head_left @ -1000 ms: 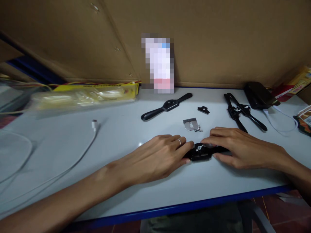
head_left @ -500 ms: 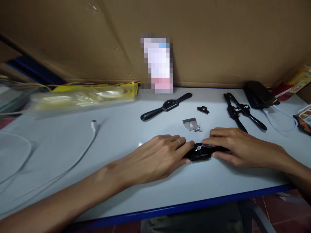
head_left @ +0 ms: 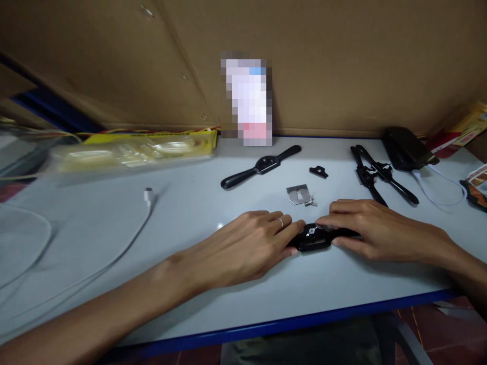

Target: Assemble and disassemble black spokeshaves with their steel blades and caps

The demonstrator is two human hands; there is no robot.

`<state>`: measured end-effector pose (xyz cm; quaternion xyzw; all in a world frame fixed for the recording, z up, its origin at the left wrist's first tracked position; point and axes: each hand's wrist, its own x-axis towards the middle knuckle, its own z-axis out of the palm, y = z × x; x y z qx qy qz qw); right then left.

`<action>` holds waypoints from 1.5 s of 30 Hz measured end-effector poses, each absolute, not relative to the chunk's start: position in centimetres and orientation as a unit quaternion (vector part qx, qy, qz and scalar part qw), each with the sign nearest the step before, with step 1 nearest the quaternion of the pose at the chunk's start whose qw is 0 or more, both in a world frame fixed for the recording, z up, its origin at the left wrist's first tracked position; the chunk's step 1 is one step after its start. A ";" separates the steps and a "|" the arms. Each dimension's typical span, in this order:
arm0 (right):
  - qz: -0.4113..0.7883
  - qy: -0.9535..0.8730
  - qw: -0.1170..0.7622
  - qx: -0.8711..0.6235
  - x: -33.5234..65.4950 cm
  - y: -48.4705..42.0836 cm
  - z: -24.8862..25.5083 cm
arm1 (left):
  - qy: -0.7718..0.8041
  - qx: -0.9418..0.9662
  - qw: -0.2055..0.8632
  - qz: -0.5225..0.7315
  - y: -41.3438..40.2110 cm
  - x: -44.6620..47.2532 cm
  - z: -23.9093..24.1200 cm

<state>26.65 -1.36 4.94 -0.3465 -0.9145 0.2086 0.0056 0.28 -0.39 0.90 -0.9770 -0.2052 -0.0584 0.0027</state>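
A black spokeshave (head_left: 316, 242) lies near the table's front, between my two hands. My left hand (head_left: 258, 243), with a ring on one finger, is closed over its left handle, which is mostly hidden. The right handle is gripped by my right hand (head_left: 375, 230), thumb and fingers on either side. A silver screw shows in the spokeshave's middle. Just behind it lie a flat metal blade (head_left: 298, 194) and a small thumbscrew (head_left: 311, 202). Farther back are a black cap piece (head_left: 318, 172) and a second black spokeshave body (head_left: 266, 165).
Two more spokeshaves (head_left: 375, 172) lie crossed at the right, beside a black box (head_left: 406, 147) with a white cable. A blurred-out screen (head_left: 251, 101) leans against the cardboard wall (head_left: 342, 66). At left are a plastic-wrapped package (head_left: 133, 152) and a white cable (head_left: 133, 238).
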 end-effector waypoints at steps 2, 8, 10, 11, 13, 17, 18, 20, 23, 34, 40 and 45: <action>0.210 -0.914 0.006 -0.346 26.7 -1.4 4.9 | -0.203 -0.977 0.000 -0.065 -0.3 0.3 0.9; 0.212 -0.914 0.012 -0.344 26.8 -1.5 4.8 | -0.205 -0.976 -0.011 -0.066 -0.4 0.2 0.7; 0.214 -0.914 0.014 -0.345 26.8 -1.4 4.7 | -0.206 -0.976 -0.010 -0.066 -0.4 0.2 0.7; 0.216 -0.913 0.017 -0.345 26.8 -1.4 4.6 | -0.206 -0.976 -0.008 -0.066 -0.4 0.1 0.7; 0.221 -0.911 0.023 -0.346 26.8 -1.4 4.5 | -0.209 -0.976 -0.005 -0.065 -0.4 0.1 0.6; 0.223 -0.909 0.021 -0.352 26.9 -1.4 4.4 | -0.211 -0.976 -0.005 -0.061 -0.3 0.1 0.5; 0.220 -0.910 0.018 -0.352 26.9 -1.4 4.4 | -0.210 -0.976 -0.005 -0.062 -0.3 0.1 0.5; 0.215 -0.911 0.015 -0.352 27.0 -1.4 4.4 | -0.210 -0.975 -0.006 -0.065 -0.3 0.2 0.6; 0.213 -0.912 0.013 -0.350 27.0 -1.4 4.5 | -0.208 -0.976 -0.008 -0.068 -0.3 0.1 0.7; 0.208 -0.910 0.033 -0.356 26.8 -1.5 4.7 | -0.208 -0.976 -0.009 -0.068 -0.3 0.1 0.6; 0.195 -0.915 0.126 -0.330 26.4 -1.7 4.4 | -0.207 -0.975 -0.007 -0.076 -0.3 0.1 0.4; 0.191 -0.917 0.140 -0.323 26.0 -1.8 3.9 | -0.205 -0.976 -0.006 -0.073 -0.4 0.2 0.6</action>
